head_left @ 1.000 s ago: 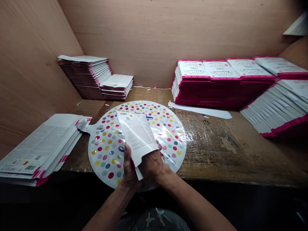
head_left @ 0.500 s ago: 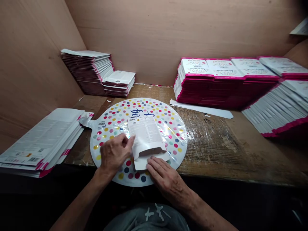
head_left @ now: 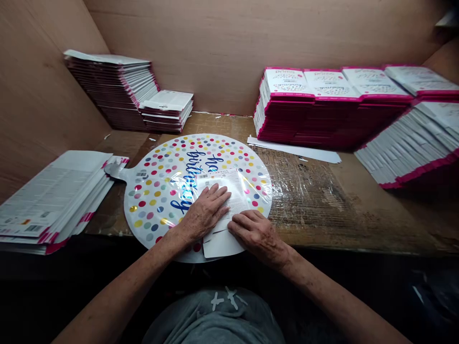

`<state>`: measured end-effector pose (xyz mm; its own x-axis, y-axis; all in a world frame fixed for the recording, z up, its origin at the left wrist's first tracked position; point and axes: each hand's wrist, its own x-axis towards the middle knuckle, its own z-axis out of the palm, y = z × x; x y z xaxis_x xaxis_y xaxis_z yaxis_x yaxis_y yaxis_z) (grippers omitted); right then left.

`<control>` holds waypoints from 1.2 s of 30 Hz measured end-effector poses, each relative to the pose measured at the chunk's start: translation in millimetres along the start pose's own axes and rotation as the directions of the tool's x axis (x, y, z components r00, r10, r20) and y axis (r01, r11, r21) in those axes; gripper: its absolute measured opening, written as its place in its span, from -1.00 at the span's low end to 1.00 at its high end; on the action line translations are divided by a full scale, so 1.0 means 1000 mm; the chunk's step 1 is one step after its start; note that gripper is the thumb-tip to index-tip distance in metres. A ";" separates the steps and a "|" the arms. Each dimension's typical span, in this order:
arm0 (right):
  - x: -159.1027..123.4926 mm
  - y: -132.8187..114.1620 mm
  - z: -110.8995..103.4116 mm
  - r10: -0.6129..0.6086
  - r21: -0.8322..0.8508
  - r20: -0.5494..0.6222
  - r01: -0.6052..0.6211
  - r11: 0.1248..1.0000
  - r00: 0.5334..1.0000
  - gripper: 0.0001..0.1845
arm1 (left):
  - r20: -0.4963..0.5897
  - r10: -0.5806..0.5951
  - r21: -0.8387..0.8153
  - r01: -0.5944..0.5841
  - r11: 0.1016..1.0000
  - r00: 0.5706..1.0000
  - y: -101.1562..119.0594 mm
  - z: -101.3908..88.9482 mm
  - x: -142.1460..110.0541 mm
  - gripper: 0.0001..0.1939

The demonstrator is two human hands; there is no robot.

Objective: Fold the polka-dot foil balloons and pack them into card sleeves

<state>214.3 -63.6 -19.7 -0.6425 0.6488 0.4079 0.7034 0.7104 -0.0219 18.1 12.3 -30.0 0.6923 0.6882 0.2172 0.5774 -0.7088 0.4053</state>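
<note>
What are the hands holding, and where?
Nothing is gripped: the left hand and right hand lie flat on the printed card, atop the dotted foil balloon.

Pink-edged flat packs [head_left: 322, 119] stand in rows at the right of the scarred wooden tabletop [head_left: 362, 222], with a white paper strip [head_left: 294, 150] just before them. Darker stacks [head_left: 107, 91] sit in the far left corner by the plywood wall [head_left: 215, 52], and a white-faced pile [head_left: 53, 196] lies at the left edge.

The foil balloon [head_left: 150, 198] is showing a glossy metallic finish under a smooth, clear plastic film [head_left: 251, 184], the paper card [head_left: 233, 196] is presenting a matt surface, and the wooden bench [head_left: 376, 224] is appearing rough and worn beside smooth, matt plywood walls [head_left: 215, 57].
</note>
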 end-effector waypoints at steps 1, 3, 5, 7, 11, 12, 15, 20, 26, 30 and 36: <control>0.000 0.000 0.000 -0.035 0.006 0.000 0.035 0.999 0.999 -0.79 | 0.001 -0.004 -0.003 0.004 1.000 1.000 0.000 0.000 0.000 -0.59; 0.000 0.000 0.000 -0.075 0.007 0.004 0.075 0.997 0.997 -0.78 | 0.011 -0.007 -0.006 0.007 1.000 1.000 -0.001 0.001 0.000 -0.58; 0.001 -0.002 0.002 -0.070 -0.014 0.001 0.070 0.997 0.998 -0.77 | 0.018 -0.013 -0.011 0.014 1.000 1.000 -0.001 0.002 0.000 -0.58; 0.006 -0.005 0.006 -0.042 -0.049 0.005 0.043 0.998 0.999 -0.78 | 0.029 -0.024 -0.017 0.024 1.000 0.999 -0.002 0.000 0.001 -0.57; 0.023 -0.010 0.012 0.008 -0.098 0.113 0.003 0.995 0.994 -0.76 | 0.078 -0.024 -0.010 0.025 1.000 0.997 -0.003 -0.004 0.003 -0.56; 0.026 -0.010 0.011 0.022 -0.108 0.145 -0.006 0.994 0.989 -0.76 | 0.088 -0.017 -0.005 0.018 1.000 0.996 -0.002 -0.004 0.004 -0.56; 0.024 -0.006 -0.001 0.039 -0.109 0.240 -0.013 0.994 0.970 -0.78 | 0.094 0.022 0.011 -0.023 1.000 0.995 0.001 -0.004 0.006 -0.56; -0.032 0.006 -0.043 0.049 0.156 0.314 -0.102 0.983 0.948 -0.68 | 0.038 0.116 0.023 -0.117 0.993 0.993 0.003 0.001 0.013 -0.59; -0.064 -0.004 -0.037 0.122 0.086 -0.074 -0.115 0.990 0.990 -0.58 | -0.058 0.179 0.009 -0.179 0.984 0.982 0.002 0.007 0.017 -0.62; -0.051 -0.014 -0.011 0.035 -0.003 -0.138 -0.036 0.999 0.990 -0.73 | -0.261 0.153 -0.048 -0.171 0.984 0.953 0.016 -0.002 -0.009 -0.77; -0.053 -0.010 -0.002 0.035 0.021 -0.171 -0.032 0.999 0.985 -0.76 | -0.125 0.195 -0.064 -0.204 0.977 0.973 0.032 -0.016 -0.062 -0.60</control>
<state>242.3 -105.8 -39.0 -0.5564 0.6170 0.5565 0.7170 0.6950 -0.0537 -13.6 -50.2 -16.2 0.7321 0.5504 0.4014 0.3951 -0.8230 0.4080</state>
